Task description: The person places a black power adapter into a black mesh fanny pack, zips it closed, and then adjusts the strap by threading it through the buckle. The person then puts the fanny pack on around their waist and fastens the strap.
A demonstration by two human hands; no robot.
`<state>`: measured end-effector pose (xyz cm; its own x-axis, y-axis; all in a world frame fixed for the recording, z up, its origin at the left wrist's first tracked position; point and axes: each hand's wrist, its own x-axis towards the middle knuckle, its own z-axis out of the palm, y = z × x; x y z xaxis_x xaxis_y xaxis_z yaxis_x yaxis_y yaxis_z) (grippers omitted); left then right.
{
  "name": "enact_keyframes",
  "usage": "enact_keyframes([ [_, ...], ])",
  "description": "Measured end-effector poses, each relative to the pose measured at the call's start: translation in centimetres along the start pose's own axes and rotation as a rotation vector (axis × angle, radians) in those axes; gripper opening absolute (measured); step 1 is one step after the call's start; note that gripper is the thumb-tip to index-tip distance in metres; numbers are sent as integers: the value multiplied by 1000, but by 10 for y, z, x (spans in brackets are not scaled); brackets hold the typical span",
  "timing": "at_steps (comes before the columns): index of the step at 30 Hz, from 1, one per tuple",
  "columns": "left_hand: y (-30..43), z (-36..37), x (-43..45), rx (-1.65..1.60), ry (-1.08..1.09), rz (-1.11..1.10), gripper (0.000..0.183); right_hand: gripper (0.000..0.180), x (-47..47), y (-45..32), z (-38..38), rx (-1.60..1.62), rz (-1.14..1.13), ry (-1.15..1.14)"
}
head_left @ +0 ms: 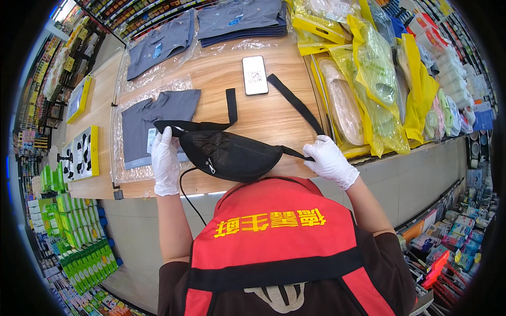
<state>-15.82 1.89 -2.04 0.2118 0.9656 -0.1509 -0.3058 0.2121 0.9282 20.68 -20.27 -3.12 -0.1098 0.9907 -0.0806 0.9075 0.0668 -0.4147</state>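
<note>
A black mesh waist bag [233,154] with a zip hangs stretched between my two white-gloved hands, just over the table's near edge. My left hand [166,162] grips its left end, where the strap joins. One loose strap [232,106] runs from there over the table and bends away from me. My right hand [330,162] pinches the strap at the bag's right side, and the free end of that strap [294,100] lies towards a phone [255,75] with a lit screen. A thin black cable [185,193] drops from behind the bag beside my red apron [272,221].
Folded grey garments [162,47] in clear plastic lie on the wooden table [213,63]. Yellow-edged bags of slippers [344,98] fill its right side. Boxed socks [81,154] sit at the left. Green packs [79,221] and stocked shelves [454,237] stand around the table.
</note>
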Motion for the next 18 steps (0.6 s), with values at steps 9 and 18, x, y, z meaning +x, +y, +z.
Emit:
enact_keyframes([
  [9,-25,-40,11,-383,137,-101,22,16,-5,7,-25,-377,159,-65],
  [18,-47,-74,20,-635,61,-259,25,42,-14,1,2,-161,278,423],
])
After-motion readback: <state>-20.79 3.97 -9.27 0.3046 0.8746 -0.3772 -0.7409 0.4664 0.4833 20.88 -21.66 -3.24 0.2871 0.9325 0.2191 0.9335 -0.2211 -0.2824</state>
